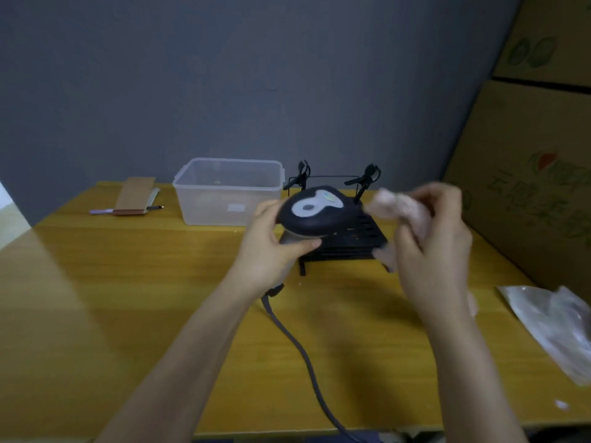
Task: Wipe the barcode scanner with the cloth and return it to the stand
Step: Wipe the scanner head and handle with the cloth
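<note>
Two bare forearms reaching in from the bottom edge, over a wide yellow wooden table that fills the lower half of the view. Grey wall behind; stacked cardboard boxes up the right side, printed with green and red marks. Clear plastic tub at the back of the table, left of centre, nothing visible inside. Crumpled clear plastic bag lying near the right edge.

Black slatted stand at the middle of the table, thin wire frame at its back with two black clips on the upper corners. Left hand closed around the pale handle of the barcode scanner, thumb across the front, fingers wrapped behind; scanner lifted off the table, just in front of and above the stand, dark rounded head with a light grey patch turned up toward the camera. Grey cable trailing from below the left hand, down across the table and off the near edge.

Right hand raised beside the scanner head, fingers pinched shut on a bunched pinkish cloth; cloth blurred, just right of the head, contact impossible to tell. Brown notebook at the far left with a pen along its near edge.
</note>
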